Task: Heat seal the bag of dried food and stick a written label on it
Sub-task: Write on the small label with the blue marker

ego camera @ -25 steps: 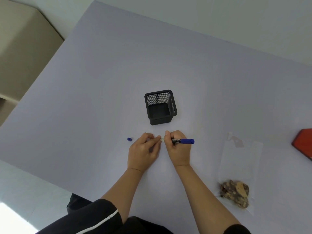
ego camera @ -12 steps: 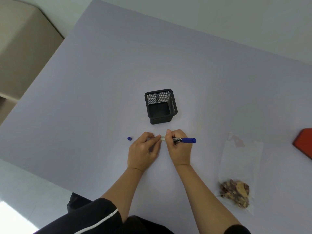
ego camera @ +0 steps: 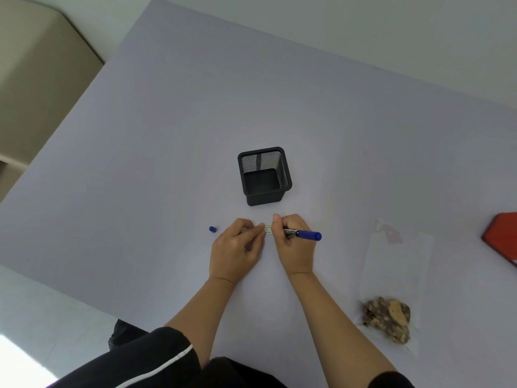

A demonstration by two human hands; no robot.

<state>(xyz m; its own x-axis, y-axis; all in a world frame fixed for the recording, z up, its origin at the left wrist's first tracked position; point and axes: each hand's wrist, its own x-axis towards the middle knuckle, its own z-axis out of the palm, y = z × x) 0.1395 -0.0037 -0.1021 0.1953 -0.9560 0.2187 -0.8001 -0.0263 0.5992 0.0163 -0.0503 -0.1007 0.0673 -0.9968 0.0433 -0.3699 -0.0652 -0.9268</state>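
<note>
Frankly, the tabletop [ego camera: 167, 163] is smooth and pale, so anything thin on it could skate if I push sideways; the bag [ego camera: 397, 270] lies flat well to my right, its dried food [ego camera: 387, 319] bunched at the near end, and I judge its mouth not yet sealed, so a careless sweep of my forearm could spill it or crease the part that must take the seal; the red thing [ego camera: 503, 239] at the far right is cut off by the frame, and I cannot tell what it is; the mesh pen cup [ego camera: 264, 175] stands just beyond my knuckles, near enough to knock when I lift away. My right hand [ego camera: 293, 247] has its grip curled round the marker [ego camera: 303, 234], the tip hidden under my fingers at the label [ego camera: 268, 229]; my left hand [ego camera: 235, 253] pins the label's left end with its fingertips; if that pressure slackens, the little strip could slide and smear the ink; the cap [ego camera: 212, 229] lies apart to the left, round enough to roll off.
</note>
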